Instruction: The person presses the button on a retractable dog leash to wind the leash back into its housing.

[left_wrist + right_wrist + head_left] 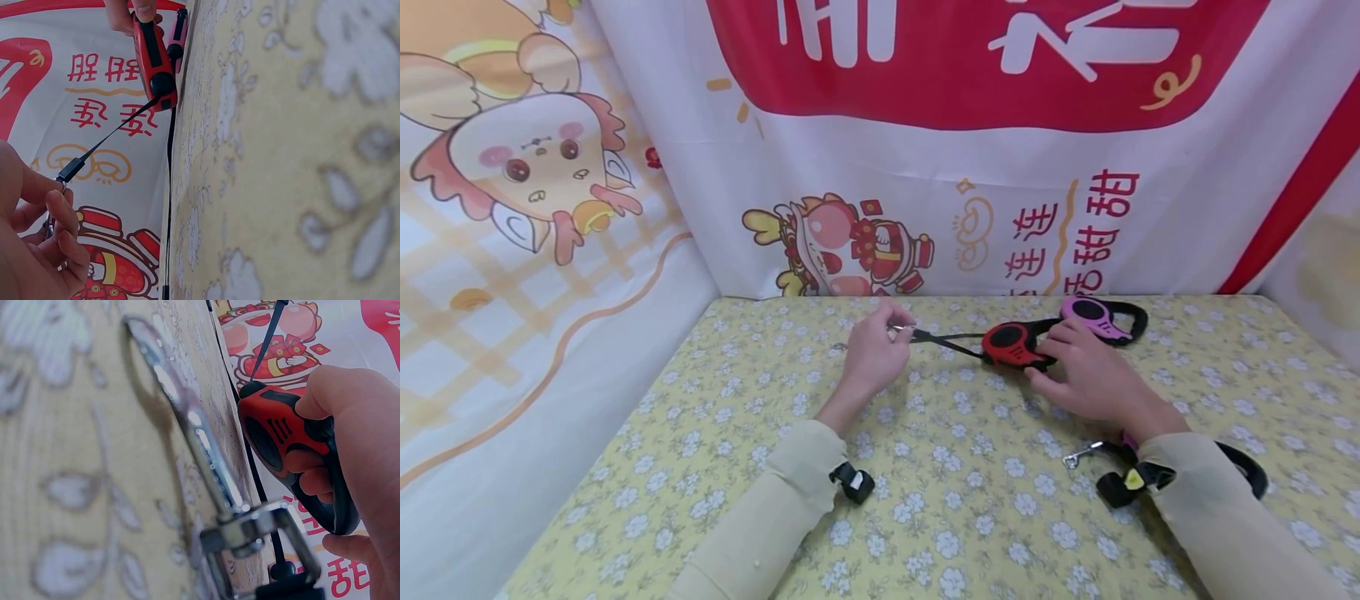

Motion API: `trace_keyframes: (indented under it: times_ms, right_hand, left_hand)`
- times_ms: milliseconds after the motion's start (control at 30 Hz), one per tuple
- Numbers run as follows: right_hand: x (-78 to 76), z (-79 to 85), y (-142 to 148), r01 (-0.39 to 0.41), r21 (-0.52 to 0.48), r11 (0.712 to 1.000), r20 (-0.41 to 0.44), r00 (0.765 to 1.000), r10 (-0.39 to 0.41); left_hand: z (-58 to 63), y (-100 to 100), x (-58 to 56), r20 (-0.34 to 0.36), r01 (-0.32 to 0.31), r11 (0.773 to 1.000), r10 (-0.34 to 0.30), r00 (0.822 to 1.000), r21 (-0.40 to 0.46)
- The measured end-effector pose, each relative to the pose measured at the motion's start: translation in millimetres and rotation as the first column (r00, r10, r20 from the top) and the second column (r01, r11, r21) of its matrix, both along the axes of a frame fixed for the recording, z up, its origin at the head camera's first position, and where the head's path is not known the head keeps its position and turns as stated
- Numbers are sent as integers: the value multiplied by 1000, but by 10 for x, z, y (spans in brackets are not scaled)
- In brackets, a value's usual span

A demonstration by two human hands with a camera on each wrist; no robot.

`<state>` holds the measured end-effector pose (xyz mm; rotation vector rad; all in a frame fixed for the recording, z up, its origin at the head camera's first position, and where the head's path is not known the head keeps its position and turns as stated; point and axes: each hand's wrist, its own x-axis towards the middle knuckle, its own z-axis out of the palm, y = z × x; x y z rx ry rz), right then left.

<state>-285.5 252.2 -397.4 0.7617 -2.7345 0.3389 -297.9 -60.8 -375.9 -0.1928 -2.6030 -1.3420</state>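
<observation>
My right hand (1093,375) grips the black handle of a red retractable dog leash (1006,343), fingers through the handle loop in the right wrist view. My left hand (874,348) pinches the metal clip (49,226) at the end of that leash's black strap (115,130). The strap stretches out between both hands, above the tabletop. Right behind the red case lies a pink retractable leash (1092,315), its thin black strap running left along the table's back edge. Part of the left clip is hidden by the fingers.
Beside my right wrist, another leash lies mostly hidden under the forearm; its metal clip (1081,454) and black handle (1251,468) show. The clip looms large in the right wrist view. A yellow floral cloth (947,500) covers the table. Printed curtains (925,158) hang behind.
</observation>
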Motion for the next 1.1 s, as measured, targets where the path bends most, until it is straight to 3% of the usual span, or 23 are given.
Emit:
trace_keyframes:
  times_ms: [567, 1100]
  right_hand:
    - [-13, 6, -40, -43, 34, 998, -20, 999, 44]
    - [-1, -19, -37, -38, 28, 999, 1, 999, 38]
  left_hand:
    - [-50, 29, -16, -12, 61, 998, -61, 998, 5]
    - [-70, 46, 1, -17, 56, 998, -56, 998, -16]
